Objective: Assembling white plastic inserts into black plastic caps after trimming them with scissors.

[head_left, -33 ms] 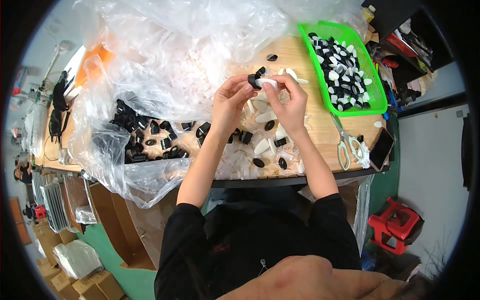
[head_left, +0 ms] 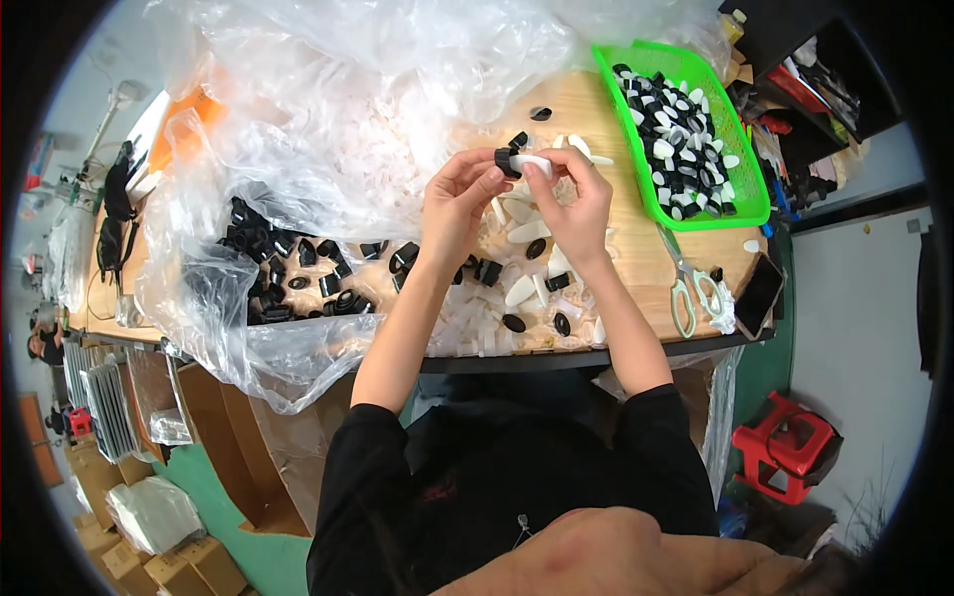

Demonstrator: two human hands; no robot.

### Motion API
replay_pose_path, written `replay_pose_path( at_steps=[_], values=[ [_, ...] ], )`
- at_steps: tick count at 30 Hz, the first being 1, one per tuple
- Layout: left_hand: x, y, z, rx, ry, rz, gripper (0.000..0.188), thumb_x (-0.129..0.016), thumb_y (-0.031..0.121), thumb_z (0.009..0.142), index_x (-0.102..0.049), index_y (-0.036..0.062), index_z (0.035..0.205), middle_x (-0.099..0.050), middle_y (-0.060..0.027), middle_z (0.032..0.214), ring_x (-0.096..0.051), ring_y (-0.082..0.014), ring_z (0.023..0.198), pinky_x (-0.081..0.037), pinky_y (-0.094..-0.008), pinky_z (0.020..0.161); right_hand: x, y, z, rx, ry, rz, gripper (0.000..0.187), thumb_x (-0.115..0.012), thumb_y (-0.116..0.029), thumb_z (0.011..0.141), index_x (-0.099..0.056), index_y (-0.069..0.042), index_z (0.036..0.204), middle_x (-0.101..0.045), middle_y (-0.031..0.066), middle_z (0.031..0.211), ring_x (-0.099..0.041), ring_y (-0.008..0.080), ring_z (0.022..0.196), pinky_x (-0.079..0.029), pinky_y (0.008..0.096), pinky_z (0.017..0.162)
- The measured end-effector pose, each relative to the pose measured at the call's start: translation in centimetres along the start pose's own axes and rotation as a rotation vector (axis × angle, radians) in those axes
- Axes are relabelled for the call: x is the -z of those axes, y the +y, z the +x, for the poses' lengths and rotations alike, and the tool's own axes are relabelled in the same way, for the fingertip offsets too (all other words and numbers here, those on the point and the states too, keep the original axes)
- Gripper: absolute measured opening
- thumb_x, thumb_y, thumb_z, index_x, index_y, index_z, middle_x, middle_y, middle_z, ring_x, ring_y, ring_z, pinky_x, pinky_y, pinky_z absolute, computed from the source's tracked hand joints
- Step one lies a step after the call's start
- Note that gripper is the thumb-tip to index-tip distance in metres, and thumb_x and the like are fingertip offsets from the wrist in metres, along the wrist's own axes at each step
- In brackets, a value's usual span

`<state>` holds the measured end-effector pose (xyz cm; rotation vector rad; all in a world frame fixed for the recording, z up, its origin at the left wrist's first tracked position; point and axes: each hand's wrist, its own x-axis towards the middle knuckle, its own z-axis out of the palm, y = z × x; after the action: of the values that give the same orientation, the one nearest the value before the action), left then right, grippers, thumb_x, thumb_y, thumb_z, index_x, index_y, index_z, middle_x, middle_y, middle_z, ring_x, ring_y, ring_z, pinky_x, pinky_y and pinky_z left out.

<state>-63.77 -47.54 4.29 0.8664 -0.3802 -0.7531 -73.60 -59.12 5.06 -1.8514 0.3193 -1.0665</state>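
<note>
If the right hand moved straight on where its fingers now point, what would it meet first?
Probably the black piece in the left hand: the right hand points leftward to it, holding the white piece in front. Whether the two pieces touch is hard to tell from this view.

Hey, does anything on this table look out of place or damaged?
One small white piece lies outside the green basket, near the dark phone. It looks like a stray, since similar pieces are inside. The black part in the left hand shows too small to judge for damage.
</note>
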Motion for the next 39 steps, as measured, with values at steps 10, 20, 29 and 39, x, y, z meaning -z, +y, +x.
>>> replay_pose_path(
  at_steps=[10,20,29,39],
  values=[
    [0.0,-0.1,-0.2,-0.021,0.063,0.182,0.012,-0.060,0.002,0.092,-0.063,-0.0023,0.103,-0.069,-0.0098,0.097,-0.067,-0.0165,0.087,-0.055,-0.0292,0.084,-0.1,1.0,0.0,-0.020,0.002,0.065,0.016,-0.073,-0.011,0.082,-0.065,0.000,0.090,-0.063,0.0053,0.075,-0.055,0.0119,0.065,-0.045,0.0249,0.061],
    [-0.7,0.0,-0.8,-0.215,0.150,0.482,0.016,-0.061,0.003,0.091,-0.064,-0.0083,0.102,-0.068,-0.0127,0.093,-0.068,-0.0164,0.083,-0.056,-0.0263,0.079,-1.0,1.4,-0.7,-0.137,-0.045,0.218,0.014,-0.069,-0.011,0.087,-0.063,0.001,0.091,-0.061,0.0025,0.079,-0.054,0.0079,0.071,-0.044,0.0218,0.067],
    [-1.6,0.3,-1.2,-0.296,0.163,0.572,0.018,-0.066,0.000,0.087,-0.063,-0.0050,0.105,-0.069,-0.0104,0.094,-0.067,-0.0144,0.085,-0.053,-0.0248,0.076,-1.6,1.8,-0.9,-0.416,-0.078,0.626,0.012,-0.062,-0.010,0.092,-0.060,0.000,0.099,-0.066,0.0060,0.093,-0.061,0.0095,0.083,-0.049,0.0236,0.077],
    [-1.3,0.3,-1.1,-0.360,0.121,0.525,0.020,-0.066,-0.002,0.086,-0.062,-0.0052,0.105,-0.068,-0.0113,0.095,-0.065,-0.0138,0.087,-0.055,-0.0254,0.076,-1.7,2.9,-1.2,-0.484,-0.074,0.933,0.018,-0.061,-0.005,0.092,-0.056,0.000,0.108,-0.065,0.0076,0.096,-0.061,0.0123,0.087,-0.050,0.0275,0.084]
  ],
)
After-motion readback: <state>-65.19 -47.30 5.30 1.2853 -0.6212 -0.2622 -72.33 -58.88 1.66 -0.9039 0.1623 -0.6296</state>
